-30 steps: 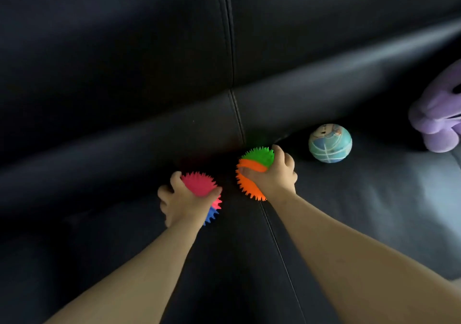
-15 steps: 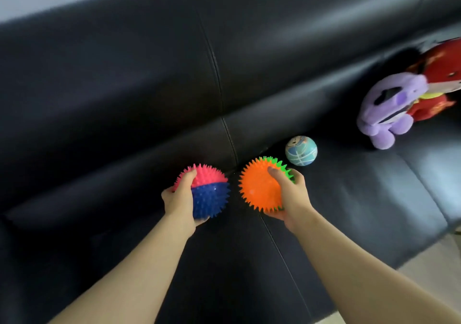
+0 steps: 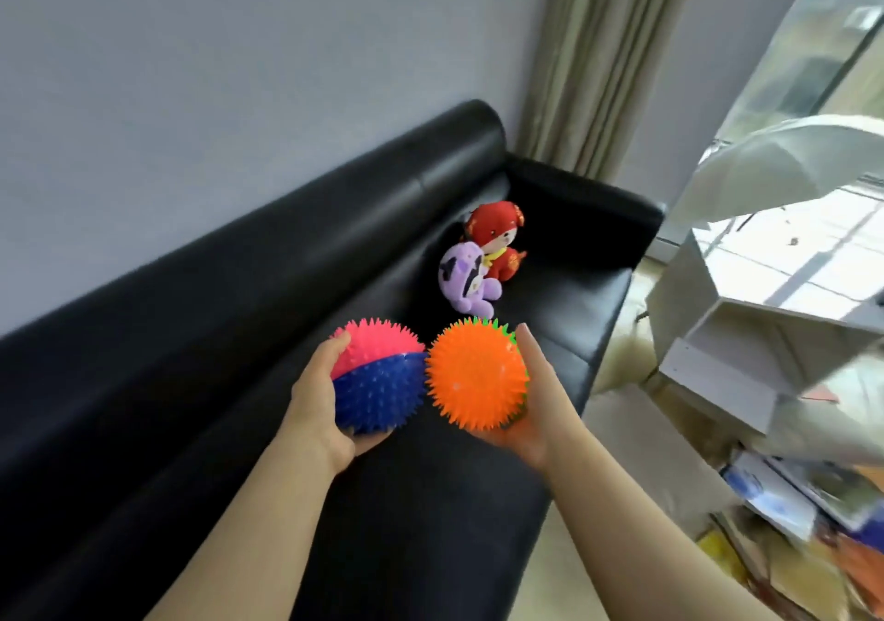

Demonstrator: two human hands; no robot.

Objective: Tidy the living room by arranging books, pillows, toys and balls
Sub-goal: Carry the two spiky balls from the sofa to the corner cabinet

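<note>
**Setting:** home living room.
**Landmark:** black leather sofa (image 3: 335, 247) with a rolled back and a boxy armrest.
**Behind the sofa:** plain pale wall (image 3: 191, 70).
**Past its far armrest:** beige pleated curtain (image 3: 598, 46).
**On its seat, far end:** red plush toy (image 3: 495, 233) and purple plush toy (image 3: 461, 281), touching.
**Above its seat, near end:** pink-and-blue spiky ball (image 3: 378, 376) and orange spiky ball (image 3: 473, 374), side by side.
**In front of the sofa:** white shelf unit (image 3: 717, 371), blurred, and books (image 3: 775, 496) lying low on the pale floor (image 3: 636, 434).
</note>
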